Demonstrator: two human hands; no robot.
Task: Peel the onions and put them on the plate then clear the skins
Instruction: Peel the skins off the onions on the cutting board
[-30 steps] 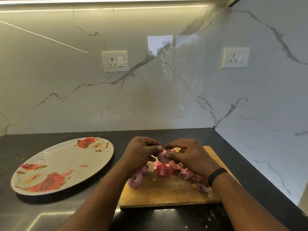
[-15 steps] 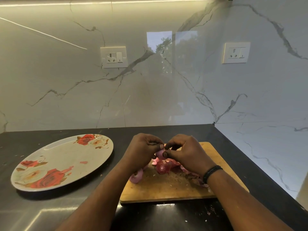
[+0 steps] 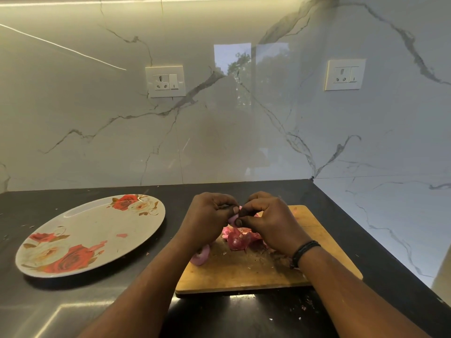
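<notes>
I see both hands meeting above the far side of the cutting board (image 3: 244, 272). Left hand (image 3: 210, 215) and right hand (image 3: 271, 218) each have fingers curled, pinching one small onion (image 3: 233, 218) between them; only a pale pink sliver of it shows. Skins (image 3: 240, 237) piled on the board just under the hands. Another onion (image 3: 201, 257) lies on the board, partly hidden by the left wrist. Floral plate (image 3: 97, 230) sits on the dark counter (image 3: 73, 308) left of the board, apart from it, with a small pink scrap (image 3: 121, 235) on it.
</notes>
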